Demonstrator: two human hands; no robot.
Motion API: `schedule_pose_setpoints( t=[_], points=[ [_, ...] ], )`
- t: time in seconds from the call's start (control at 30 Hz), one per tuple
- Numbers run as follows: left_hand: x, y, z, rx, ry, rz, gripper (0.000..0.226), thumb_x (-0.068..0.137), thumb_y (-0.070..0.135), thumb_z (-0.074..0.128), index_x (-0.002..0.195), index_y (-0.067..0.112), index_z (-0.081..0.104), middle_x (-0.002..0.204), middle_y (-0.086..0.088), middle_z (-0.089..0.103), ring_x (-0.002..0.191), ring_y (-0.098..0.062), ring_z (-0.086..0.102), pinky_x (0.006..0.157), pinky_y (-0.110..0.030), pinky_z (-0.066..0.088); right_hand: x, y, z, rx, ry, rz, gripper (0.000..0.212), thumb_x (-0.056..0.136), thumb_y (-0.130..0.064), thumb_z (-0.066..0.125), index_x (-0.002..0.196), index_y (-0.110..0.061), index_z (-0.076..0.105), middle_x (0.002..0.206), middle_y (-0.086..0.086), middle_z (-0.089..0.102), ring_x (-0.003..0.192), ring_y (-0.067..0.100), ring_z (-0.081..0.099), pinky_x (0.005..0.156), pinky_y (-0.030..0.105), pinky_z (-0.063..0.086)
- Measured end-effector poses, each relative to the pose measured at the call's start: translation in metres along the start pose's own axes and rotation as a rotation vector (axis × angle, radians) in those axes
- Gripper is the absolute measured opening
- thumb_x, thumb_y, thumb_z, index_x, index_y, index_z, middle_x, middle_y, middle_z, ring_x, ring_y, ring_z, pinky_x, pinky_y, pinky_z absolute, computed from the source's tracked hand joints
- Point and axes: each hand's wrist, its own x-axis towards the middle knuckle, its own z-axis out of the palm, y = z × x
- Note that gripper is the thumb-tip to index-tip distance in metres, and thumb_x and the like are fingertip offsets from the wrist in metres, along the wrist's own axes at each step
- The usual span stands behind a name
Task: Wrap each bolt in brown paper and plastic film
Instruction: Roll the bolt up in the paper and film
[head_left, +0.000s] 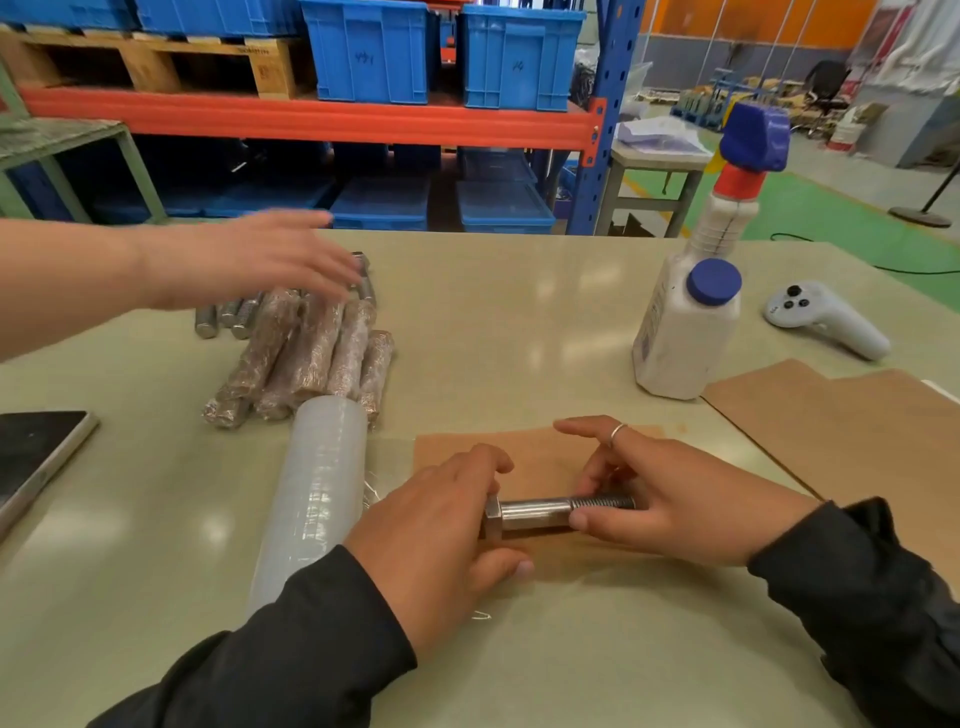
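Nearest the camera, the person's left hand (441, 525) grips the square head of a bare bolt (550, 512), fingers curled over that end. The right hand (670, 499), a ring on one finger, pinches the threaded end between thumb and fingers, the other fingers spread. The bolt lies crosswise on a brown paper sheet (540, 457) on the table (519, 322).

Just left of the sheet lies a film roll (317, 499), pointing away from the camera. At the left edge sits a dark tablet (36, 457). To the right lie more paper sheets (857, 431).

Farther back, wrapped bolts (306, 353) lie side by side beyond the roll, with bare bolts (228, 317) just behind them. Another person's hand (249, 260), blurred and open, hovers over this pile. On the right stand a white spray bottle (691, 312) and, beside it, a white controller (826, 319).

Beyond the table stands a rack (311, 117) with blue bins (369, 52).
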Motion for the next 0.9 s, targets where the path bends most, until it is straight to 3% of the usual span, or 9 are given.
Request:
schedule_pose_setpoints(
  t=[0.07, 0.17, 0.23, 0.37, 0.6, 0.67, 0.73, 0.8, 0.9],
  points=[
    [0.001, 0.001, 0.0, 0.019, 0.022, 0.006, 0.045, 0.084, 0.054, 0.051, 0.122, 0.038, 0.033, 0.116, 0.023, 0.043, 0.106, 0.001, 0.043, 0.083, -0.015, 0.036, -0.003, 0.001, -0.005, 0.13, -0.02, 0.018, 0.083, 0.058, -0.071, 0.059, 0.131, -0.053, 0.023, 0.098, -0.022, 0.062, 0.097, -0.008, 0.054, 0.09, 0.012, 0.04],
    [0.003, 0.002, 0.0, 0.035, 0.051, 0.001, 0.025, 0.089, 0.051, 0.045, 0.109, 0.036, 0.045, 0.105, 0.02, 0.046, 0.099, 0.0, 0.045, 0.075, -0.015, 0.034, -0.012, 0.004, -0.018, 0.197, -0.101, 0.049, 0.078, 0.049, -0.064, 0.071, 0.117, -0.061, 0.034, 0.109, -0.026, 0.055, 0.104, -0.011, 0.052, 0.091, 0.009, 0.04],
    [0.005, 0.003, 0.001, 0.022, 0.078, -0.023, 0.017, 0.091, 0.047, 0.043, 0.102, 0.034, 0.048, 0.099, 0.019, 0.047, 0.094, -0.001, 0.046, 0.073, -0.015, 0.034, -0.016, 0.006, -0.022, 0.16, -0.106, 0.067, 0.061, 0.05, -0.061, 0.075, 0.103, -0.058, 0.047, 0.104, -0.029, 0.058, 0.098, -0.011, 0.055, 0.082, 0.007, 0.043],
    [0.006, 0.005, 0.003, 0.026, 0.134, -0.044, 0.012, 0.095, 0.04, 0.04, 0.096, 0.032, 0.049, 0.093, 0.017, 0.046, 0.086, -0.002, 0.045, 0.07, -0.016, 0.034, -0.009, 0.01, -0.015, 0.083, 0.098, 0.083, 0.011, 0.075, -0.04, 0.071, 0.074, -0.033, 0.062, 0.079, -0.01, 0.066, 0.075, 0.005, 0.059, 0.07, 0.019, 0.046],
    [0.007, 0.01, 0.005, 0.014, 0.241, -0.037, 0.02, 0.096, 0.029, 0.039, 0.115, 0.034, 0.043, 0.097, 0.013, 0.056, 0.091, -0.01, 0.052, 0.073, -0.021, 0.036, 0.005, 0.011, 0.001, 0.057, 0.213, 0.144, 0.009, 0.083, -0.031, 0.067, 0.076, -0.029, 0.062, 0.074, -0.015, 0.057, 0.067, -0.003, 0.052, 0.053, 0.005, 0.04],
    [0.007, 0.012, 0.006, 0.089, 0.193, -0.013, 0.026, 0.092, 0.012, 0.046, 0.106, 0.029, 0.058, 0.091, 0.006, 0.059, 0.086, -0.018, 0.055, 0.073, -0.025, 0.037, 0.007, 0.012, 0.002, 0.055, 0.201, 0.159, 0.01, 0.083, -0.029, 0.067, 0.076, -0.029, 0.061, 0.073, -0.016, 0.054, 0.066, -0.002, 0.05, 0.052, 0.003, 0.04],
    [0.008, 0.013, 0.008, 0.204, 0.182, 0.033, 0.026, 0.072, 0.003, 0.06, 0.082, 0.024, 0.071, 0.073, 0.002, 0.061, 0.067, -0.02, 0.06, 0.064, -0.03, 0.043, 0.008, 0.011, 0.003, 0.047, 0.191, 0.16, 0.012, 0.083, -0.027, 0.068, 0.075, -0.031, 0.06, 0.074, -0.014, 0.054, 0.065, -0.001, 0.049, 0.052, 0.005, 0.04],
    [0.007, 0.011, 0.013, 0.271, 0.276, 0.087, 0.017, 0.06, 0.011, 0.067, 0.069, 0.024, 0.072, 0.062, 0.003, 0.059, 0.057, -0.019, 0.059, 0.065, -0.03, 0.042, 0.008, 0.011, 0.002, 0.062, 0.192, 0.16, 0.014, 0.082, -0.025, 0.069, 0.075, -0.032, 0.059, 0.076, -0.011, 0.056, 0.065, 0.001, 0.05, 0.049, 0.008, 0.041],
    [0.005, 0.012, 0.019, 0.314, 0.348, 0.118, 0.023, 0.068, 0.02, 0.05, 0.063, 0.022, 0.072, 0.069, -0.001, 0.062, 0.067, -0.022, 0.062, 0.079, -0.033, 0.042, 0.009, 0.014, 0.001, -0.006, 0.187, 0.146, 0.014, 0.08, -0.026, 0.071, 0.078, -0.033, 0.058, 0.084, -0.012, 0.056, 0.075, -0.001, 0.05, 0.06, 0.008, 0.038]
  ],
)
